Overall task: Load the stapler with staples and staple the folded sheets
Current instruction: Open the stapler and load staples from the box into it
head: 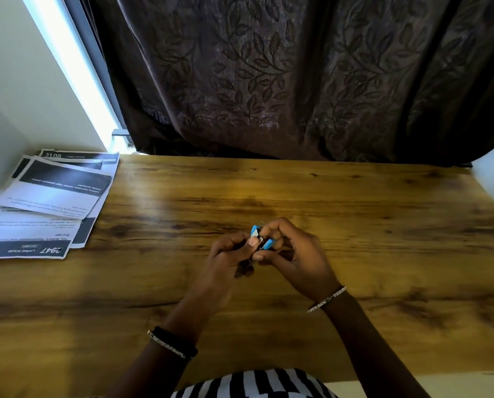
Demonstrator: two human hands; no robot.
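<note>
A small blue stapler (pixel 259 237) with a metal middle is held above the middle of the wooden table (pixel 383 225). My left hand (pixel 228 257) grips it from the left, thumb pressed on its metal part. My right hand (pixel 291 248) closes on it from the right, fingers curled over its top. Most of the stapler is hidden by the fingers; I cannot make out any staples. The printed sheets (pixel 47 202) lie in a loose overlapping pile at the table's far left, well apart from both hands.
A dark leaf-patterned curtain (pixel 297 76) hangs behind the table's far edge. A white wall and bright window strip (pixel 76 73) stand at the left. White surfaces flank the table at right. My striped clothing (pixel 257 383) shows at the near edge.
</note>
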